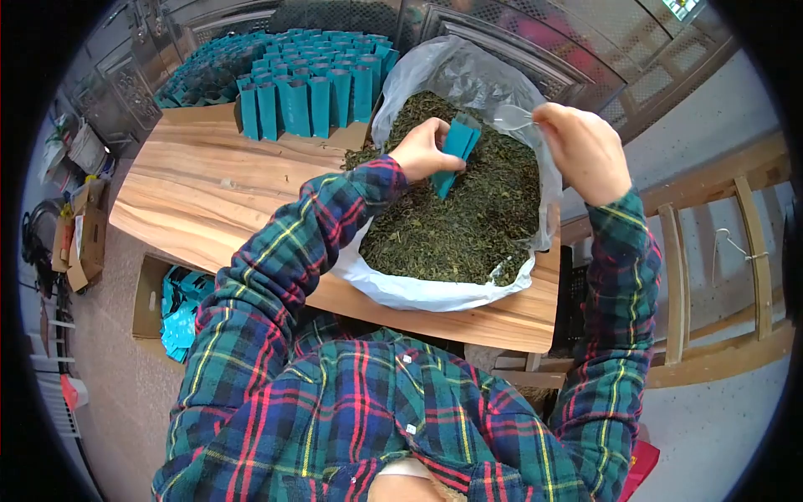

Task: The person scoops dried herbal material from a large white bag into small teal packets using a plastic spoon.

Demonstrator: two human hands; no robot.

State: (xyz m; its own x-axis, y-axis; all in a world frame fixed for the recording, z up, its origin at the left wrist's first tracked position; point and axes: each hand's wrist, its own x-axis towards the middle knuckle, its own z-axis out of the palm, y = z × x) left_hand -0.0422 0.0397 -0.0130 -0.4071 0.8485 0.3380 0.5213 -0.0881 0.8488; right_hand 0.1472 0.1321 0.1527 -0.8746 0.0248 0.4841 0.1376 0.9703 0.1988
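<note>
A teal packet (pixel 460 144) is held upright and slightly tilted by my left hand (pixel 425 152), above a heap of dried green leaves (pixel 456 222). The leaves fill a large container lined with a whitish plastic bag (pixel 393 289). Over the container's right side, my right hand (pixel 588 151) grips a clear plastic spoon (pixel 512 118) by its handle. The spoon's bowl is just right of the packet's top, with a gap between them. Whether the spoon holds any leaves is too small to tell.
Rows of standing teal packets (pixel 318 100) fill the back left of the wooden table (pixel 201 184). A cardboard box (pixel 149 301) with teal packets stands on the floor at the left. Wooden slatted frames (pixel 673 284) are at the right.
</note>
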